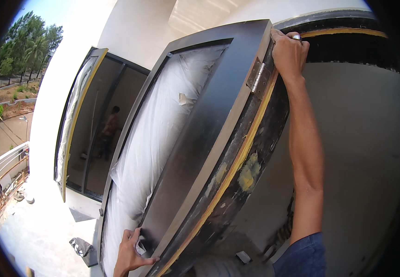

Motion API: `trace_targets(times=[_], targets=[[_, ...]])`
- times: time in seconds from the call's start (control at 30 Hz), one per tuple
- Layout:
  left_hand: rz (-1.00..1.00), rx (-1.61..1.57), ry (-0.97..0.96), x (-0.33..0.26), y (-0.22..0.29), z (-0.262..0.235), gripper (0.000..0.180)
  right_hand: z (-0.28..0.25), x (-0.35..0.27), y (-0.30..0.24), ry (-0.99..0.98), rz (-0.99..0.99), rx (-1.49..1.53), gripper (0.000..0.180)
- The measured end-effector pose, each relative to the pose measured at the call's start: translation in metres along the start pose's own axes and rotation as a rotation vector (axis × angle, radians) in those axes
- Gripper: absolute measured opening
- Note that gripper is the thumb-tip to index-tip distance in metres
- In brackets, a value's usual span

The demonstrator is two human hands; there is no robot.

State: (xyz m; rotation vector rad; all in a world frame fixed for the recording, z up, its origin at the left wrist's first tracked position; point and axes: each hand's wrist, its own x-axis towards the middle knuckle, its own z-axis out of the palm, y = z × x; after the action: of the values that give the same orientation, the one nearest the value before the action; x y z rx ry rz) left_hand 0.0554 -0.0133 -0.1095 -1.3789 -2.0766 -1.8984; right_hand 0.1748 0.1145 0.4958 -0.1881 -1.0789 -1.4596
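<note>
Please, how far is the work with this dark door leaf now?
Done: the door leaf already carries a hinge on its edge, and white plastic wrap covers its panel. In hand: the right hand grips the leaf's top corner and the left hand holds its lower face. Left: the hinge's free plate is not visibly fixed to the frame, and the wrap remains on.

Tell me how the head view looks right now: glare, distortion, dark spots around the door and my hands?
Head view: strong fisheye bends the door leaf and its hinge; black vignette fills the corners. Hard sun blows out the white wall and the plastic-wrapped pane. Left hand and right hand are sharp, evenly lit; the far doorway is in shadow, details unclear.
</note>
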Motion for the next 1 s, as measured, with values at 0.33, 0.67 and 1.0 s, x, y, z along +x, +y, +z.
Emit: trace_targets(times=[0.33,0.67,1.0], targets=[[-0.013,-0.007,-0.011,0.001,0.003,0.0,0.108,-0.004,-0.021,-0.006,0.065,-0.021,-0.007,0.029],[-0.07,-0.046,-0.025,0.001,0.006,-0.001,0.108,0.002,-0.011,-0.002,-0.005,0.029,0.045,0.036],[-0.07,-0.047,-0.019,0.002,0.003,0.001,0.108,0.017,-0.008,0.001,0.049,0.037,0.093,0.027]])
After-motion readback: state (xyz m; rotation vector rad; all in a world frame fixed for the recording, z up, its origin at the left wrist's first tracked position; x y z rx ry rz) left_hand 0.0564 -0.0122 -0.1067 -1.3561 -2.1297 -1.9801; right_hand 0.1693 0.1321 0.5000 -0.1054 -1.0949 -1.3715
